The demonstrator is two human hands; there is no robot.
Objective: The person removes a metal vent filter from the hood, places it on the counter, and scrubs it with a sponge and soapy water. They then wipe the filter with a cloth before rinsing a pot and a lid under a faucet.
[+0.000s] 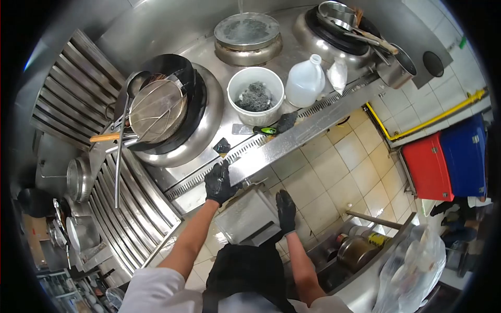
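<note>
My left hand (220, 183), in a black glove, is at the front edge of the steel cooking counter (292, 136), beside the upper left of a grey metal box (248, 215). In a black glove too, my right hand (286, 211) lies along the box's right side with its fingers stretched out. A small dark pad (222, 146) rests on the counter just above my left hand. Farther along the counter are a scraper with a green and black handle (265, 130) and a dark cloth (286, 121). The fingertips of my left hand are partly hard to make out.
A white bucket (234, 92) holds steel wool; a plastic jug (305, 82) stands beside it. Woks and strainers (159, 112) sit on the left burner. Steel slats (130, 208) are at left, red (428, 167) and blue (463, 156) bins at right, a shelf with pots (360, 253) at lower right.
</note>
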